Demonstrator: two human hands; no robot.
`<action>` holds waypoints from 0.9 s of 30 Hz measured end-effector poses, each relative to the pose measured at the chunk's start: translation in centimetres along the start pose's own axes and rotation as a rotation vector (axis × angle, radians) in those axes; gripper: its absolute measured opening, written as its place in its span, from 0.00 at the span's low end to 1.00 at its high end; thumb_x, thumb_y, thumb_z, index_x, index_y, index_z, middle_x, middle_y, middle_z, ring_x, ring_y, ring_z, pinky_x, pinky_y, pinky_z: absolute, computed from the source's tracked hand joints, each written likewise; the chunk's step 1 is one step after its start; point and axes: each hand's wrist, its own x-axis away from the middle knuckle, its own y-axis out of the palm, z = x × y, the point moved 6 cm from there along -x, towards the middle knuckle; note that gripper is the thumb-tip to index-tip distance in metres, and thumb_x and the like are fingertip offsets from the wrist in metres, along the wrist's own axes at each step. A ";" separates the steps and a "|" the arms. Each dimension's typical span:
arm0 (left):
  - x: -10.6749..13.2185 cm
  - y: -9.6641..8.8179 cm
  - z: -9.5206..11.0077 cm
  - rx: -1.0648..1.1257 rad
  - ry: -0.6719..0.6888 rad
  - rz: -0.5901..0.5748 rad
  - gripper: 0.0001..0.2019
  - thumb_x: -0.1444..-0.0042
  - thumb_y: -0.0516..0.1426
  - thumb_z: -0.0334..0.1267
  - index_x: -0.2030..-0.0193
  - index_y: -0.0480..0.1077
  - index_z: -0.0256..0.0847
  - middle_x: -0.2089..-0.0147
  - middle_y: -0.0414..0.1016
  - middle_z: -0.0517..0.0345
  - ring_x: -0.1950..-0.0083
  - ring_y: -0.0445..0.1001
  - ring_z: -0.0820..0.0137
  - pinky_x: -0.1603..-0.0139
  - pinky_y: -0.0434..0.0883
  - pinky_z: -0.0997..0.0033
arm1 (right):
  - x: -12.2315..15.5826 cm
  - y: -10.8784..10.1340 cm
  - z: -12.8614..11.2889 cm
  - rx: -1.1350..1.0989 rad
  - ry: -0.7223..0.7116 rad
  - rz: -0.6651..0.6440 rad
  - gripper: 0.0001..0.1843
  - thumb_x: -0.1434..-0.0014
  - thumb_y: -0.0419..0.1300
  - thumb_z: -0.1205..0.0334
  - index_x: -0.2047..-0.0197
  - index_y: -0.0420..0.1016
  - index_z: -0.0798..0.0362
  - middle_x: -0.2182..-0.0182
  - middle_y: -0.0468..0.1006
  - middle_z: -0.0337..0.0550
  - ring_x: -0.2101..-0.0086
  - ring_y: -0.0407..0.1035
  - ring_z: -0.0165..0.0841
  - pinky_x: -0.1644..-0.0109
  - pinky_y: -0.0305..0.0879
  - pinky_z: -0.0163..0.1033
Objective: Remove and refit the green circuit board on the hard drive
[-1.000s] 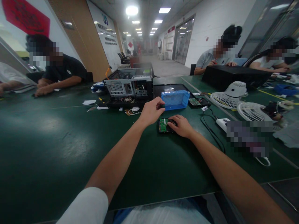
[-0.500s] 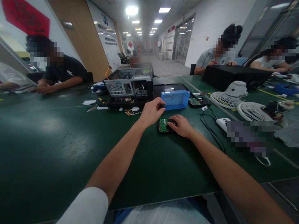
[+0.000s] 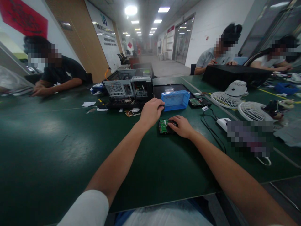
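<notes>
A hard drive [image 3: 165, 126] lies on the green table with its green circuit board facing up. My right hand [image 3: 180, 126] grips its right end, thumb over the board and fingers along the far edge. My left hand [image 3: 152, 113] is raised just left of the blue plastic bin [image 3: 176, 105], its thumb and fingertips pinched together. A small dark bit shows at those fingertips, too small to name. The bin stands tipped on its side, its open face towards me.
An opened computer case [image 3: 129, 86] stands behind my left hand. Another drive with a circuit board [image 3: 197, 102] lies right of the bin. White fan parts [image 3: 229, 95], a power strip [image 3: 223, 124] and black cables [image 3: 213, 135] are at right. Other people sit at both sides.
My left hand has dipped very slightly beside the bin, its pinch still closed. My right hand stays on the hard drive. The whole view has shifted a little.
</notes>
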 end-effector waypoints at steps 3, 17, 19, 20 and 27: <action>0.0 0.1 0.0 0.015 0.000 0.003 0.06 0.39 0.60 0.28 0.56 0.76 0.40 0.54 0.78 0.52 0.51 0.77 0.65 0.46 0.74 0.62 | 0.0 0.0 0.0 0.000 0.006 -0.005 0.22 0.32 0.54 0.44 0.45 0.77 0.47 0.49 0.77 0.50 0.49 0.69 0.45 0.44 0.63 0.50; 0.3 0.2 0.1 0.059 -0.053 0.050 0.06 0.40 0.63 0.34 0.58 0.70 0.40 0.53 0.73 0.51 0.49 0.73 0.64 0.47 0.73 0.61 | 0.0 -0.2 -0.2 -0.017 0.006 -0.011 0.21 0.31 0.54 0.45 0.44 0.77 0.47 0.49 0.77 0.51 0.49 0.69 0.44 0.44 0.63 0.50; 0.3 0.3 0.1 0.048 -0.047 0.039 0.06 0.40 0.62 0.33 0.58 0.70 0.40 0.53 0.73 0.51 0.49 0.73 0.64 0.46 0.73 0.61 | 0.0 -0.1 -0.2 -0.015 0.005 -0.019 0.21 0.31 0.54 0.45 0.44 0.77 0.47 0.49 0.77 0.51 0.49 0.69 0.44 0.44 0.62 0.50; 0.3 0.3 0.1 0.035 -0.046 0.032 0.05 0.40 0.62 0.33 0.58 0.70 0.40 0.53 0.73 0.51 0.49 0.73 0.64 0.45 0.72 0.61 | 0.0 -0.1 -0.2 -0.014 0.005 -0.019 0.21 0.31 0.54 0.45 0.44 0.77 0.47 0.49 0.77 0.51 0.49 0.69 0.44 0.44 0.62 0.50; 0.3 0.2 -0.2 -0.044 -0.059 0.024 0.05 0.38 0.59 0.32 0.56 0.74 0.42 0.51 0.73 0.50 0.48 0.73 0.62 0.45 0.72 0.60 | -0.1 0.1 0.1 -0.009 -0.005 0.001 0.21 0.31 0.53 0.45 0.45 0.77 0.47 0.50 0.77 0.50 0.49 0.69 0.44 0.44 0.62 0.50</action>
